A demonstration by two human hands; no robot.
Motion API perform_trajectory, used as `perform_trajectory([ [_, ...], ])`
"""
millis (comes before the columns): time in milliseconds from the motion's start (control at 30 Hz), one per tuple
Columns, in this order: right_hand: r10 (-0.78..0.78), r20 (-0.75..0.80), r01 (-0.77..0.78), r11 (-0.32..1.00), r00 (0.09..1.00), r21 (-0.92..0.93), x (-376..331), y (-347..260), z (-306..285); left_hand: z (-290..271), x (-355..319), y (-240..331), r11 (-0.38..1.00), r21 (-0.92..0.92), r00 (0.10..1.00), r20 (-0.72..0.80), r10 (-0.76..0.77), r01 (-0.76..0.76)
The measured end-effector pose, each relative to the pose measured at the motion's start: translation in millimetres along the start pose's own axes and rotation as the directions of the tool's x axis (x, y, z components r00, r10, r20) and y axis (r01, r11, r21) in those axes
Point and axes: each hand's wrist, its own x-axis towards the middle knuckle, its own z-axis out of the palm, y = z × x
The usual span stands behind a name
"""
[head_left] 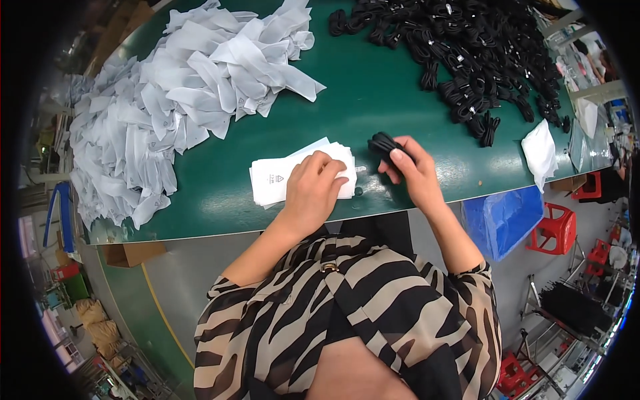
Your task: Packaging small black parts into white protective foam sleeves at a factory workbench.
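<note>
My right hand [419,175] grips a coiled black cable [383,143] between thumb and fingers, just above the green table. To its left lies a stack of flat white pouches [269,179] with small dark print. Bent over the right part of that stack, my left hand [312,184] has its fingers curled together at the top pouch near its right end. The fingertips are partly hidden, and how far the pouch's mouth is spread cannot be made out.
A large heap of pale, translucent pouches [193,87] covers the table's left side. Many bundled black cables [467,60] are piled at the far right. A crumpled white bag [539,152] rests by the right edge. Below it are a blue-lined bin [503,220] and a red stool [555,230].
</note>
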Motion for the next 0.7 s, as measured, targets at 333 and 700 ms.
perform_trajectory([
  [333, -0.558, -0.008, 0.432, 0.652, 0.83, -0.623, -31, 12, 17, -2, 4, 5, 0.965, -0.183, 0.982, 0.022, -0.187, 0.188],
  [700, -0.604, 0.329, 0.586, 0.293, 0.726, -0.756, -32, 9, 11, -9, 6, 8, 0.848, -0.417, 0.942, 0.071, -0.329, 0.327],
])
